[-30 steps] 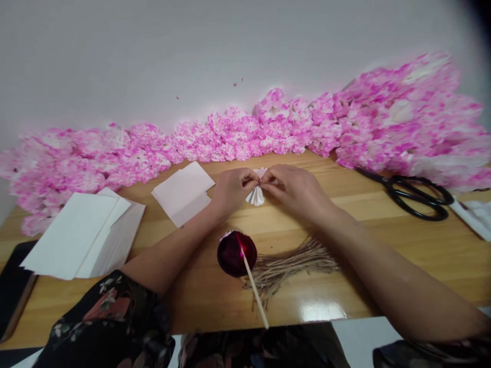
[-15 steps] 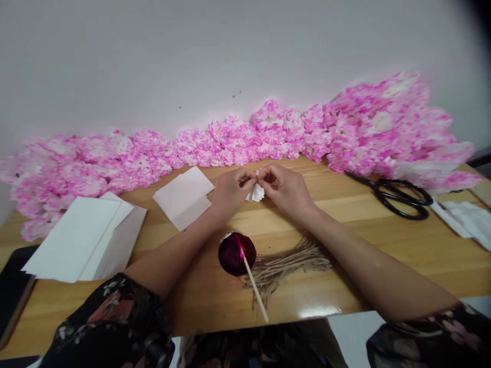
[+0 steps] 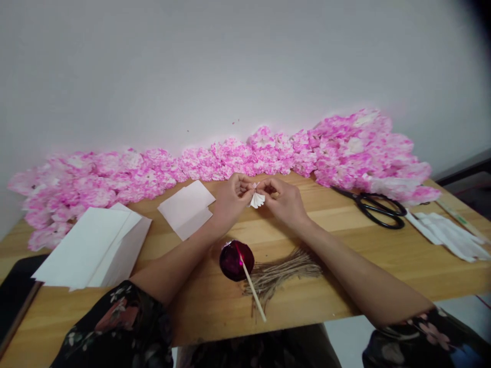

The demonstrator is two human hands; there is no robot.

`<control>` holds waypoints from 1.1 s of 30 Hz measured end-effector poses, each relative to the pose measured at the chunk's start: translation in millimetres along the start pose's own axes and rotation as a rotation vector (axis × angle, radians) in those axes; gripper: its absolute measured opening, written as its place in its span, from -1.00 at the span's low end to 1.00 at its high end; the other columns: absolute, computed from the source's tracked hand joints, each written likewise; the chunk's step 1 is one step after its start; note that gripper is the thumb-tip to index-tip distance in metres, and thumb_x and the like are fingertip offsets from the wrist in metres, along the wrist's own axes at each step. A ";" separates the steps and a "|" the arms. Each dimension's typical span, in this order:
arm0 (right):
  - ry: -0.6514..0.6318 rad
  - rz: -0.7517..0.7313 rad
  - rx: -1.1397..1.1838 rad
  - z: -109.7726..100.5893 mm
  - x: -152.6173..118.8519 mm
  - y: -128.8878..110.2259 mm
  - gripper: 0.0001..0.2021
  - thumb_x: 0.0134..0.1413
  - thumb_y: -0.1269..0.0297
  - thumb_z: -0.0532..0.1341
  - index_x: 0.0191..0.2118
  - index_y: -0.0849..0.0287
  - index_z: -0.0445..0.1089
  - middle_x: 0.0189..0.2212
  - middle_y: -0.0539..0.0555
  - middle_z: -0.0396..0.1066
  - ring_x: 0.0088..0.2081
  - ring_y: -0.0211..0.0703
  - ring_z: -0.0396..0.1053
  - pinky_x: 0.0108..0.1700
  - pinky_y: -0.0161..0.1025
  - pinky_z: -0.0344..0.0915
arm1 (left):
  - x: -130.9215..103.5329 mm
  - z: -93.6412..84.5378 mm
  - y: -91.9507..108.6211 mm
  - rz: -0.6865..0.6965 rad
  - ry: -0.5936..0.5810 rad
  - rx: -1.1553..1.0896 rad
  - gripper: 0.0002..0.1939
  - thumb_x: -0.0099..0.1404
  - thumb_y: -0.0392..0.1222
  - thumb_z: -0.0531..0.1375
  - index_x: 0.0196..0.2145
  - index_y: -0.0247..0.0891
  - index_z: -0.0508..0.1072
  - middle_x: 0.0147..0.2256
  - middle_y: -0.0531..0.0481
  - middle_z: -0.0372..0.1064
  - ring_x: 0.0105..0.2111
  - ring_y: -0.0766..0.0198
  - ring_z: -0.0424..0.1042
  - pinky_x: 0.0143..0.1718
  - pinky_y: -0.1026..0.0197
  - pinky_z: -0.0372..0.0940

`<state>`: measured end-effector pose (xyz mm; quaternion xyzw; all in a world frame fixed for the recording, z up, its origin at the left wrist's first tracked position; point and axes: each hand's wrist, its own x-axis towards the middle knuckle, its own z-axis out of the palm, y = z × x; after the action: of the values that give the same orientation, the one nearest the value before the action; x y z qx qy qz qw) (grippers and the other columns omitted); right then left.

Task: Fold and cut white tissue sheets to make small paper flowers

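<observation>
Between my two hands is a small piece of white pleated paper [image 3: 257, 200], gathered at its top and fanned out below. My left hand [image 3: 235, 197] pinches it from the left with thumb and forefinger. From the other side my right hand [image 3: 284, 200] pinches at the same gathered spot, its fingertips close to the left ones. Any tie at the pinch is too small to make out. Nearer to me stands a small bowl of dark red liquid [image 3: 232, 260] with a wooden stick [image 3: 253, 291] leaning in it. Beside it lies a bundle of thin brown twine pieces [image 3: 286, 268].
Pink and white paper flowers [image 3: 230, 158] line the table's back along the wall. Paper squares [image 3: 186, 207] and a thick white paper stack [image 3: 88, 245] lie left, near a dark flat device [image 3: 17, 286]. Black scissors [image 3: 379, 209] and folded white paper strips [image 3: 448, 235] lie right.
The camera view has shifted, so the scene sits lower in the picture. Both hands keep pinching the pleated paper, whose fanned end shows a little more openly now.
</observation>
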<state>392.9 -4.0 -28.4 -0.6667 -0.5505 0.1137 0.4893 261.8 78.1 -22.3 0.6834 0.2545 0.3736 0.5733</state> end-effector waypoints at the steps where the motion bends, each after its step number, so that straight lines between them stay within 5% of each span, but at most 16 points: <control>1: 0.001 0.006 0.002 0.1 -0.3 -0.7 -0.95 0.06 0.34 0.22 -0.36 0.16 0.43 -0.43 0.01 0.48 -0.43 -0.23 0.36 -0.36 -0.28 0.22 | 0.0 0.3 0.6 -0.013 0.006 -0.010 -0.82 0.16 -0.43 0.21 -0.31 -0.26 0.29 -0.39 0.09 0.37 -0.40 0.43 0.41 -0.32 0.35 0.31; 11: -0.008 0.018 0.000 -1.5 -0.5 -5.2 -0.94 0.04 0.31 0.22 -0.39 0.16 0.40 -0.47 -0.01 0.46 -0.46 -0.22 0.36 -0.36 -0.28 0.23 | 0.7 -2.8 -5.2 -0.120 -0.021 0.043 -0.94 0.16 -0.28 0.26 -0.36 -0.30 0.48 -0.41 0.03 0.44 -0.40 0.37 0.39 -0.37 0.33 0.25; 33: -0.128 -0.036 -0.008 -9.5 1.7 -1.0 -0.93 0.11 0.35 0.21 -0.32 0.15 0.46 -0.37 0.03 0.52 -0.36 -0.19 0.40 -0.31 -0.28 0.23 | 0.5 -4.1 -4.5 -0.094 -0.052 0.177 -0.89 0.22 -0.29 0.16 -0.47 -0.27 0.38 -0.53 0.14 0.30 -0.50 0.39 0.22 -0.43 0.31 0.12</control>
<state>399.5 -7.7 -22.2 -0.6500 -0.5930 0.1451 0.4525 259.2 81.9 -26.3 0.7282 0.3032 0.3045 0.5339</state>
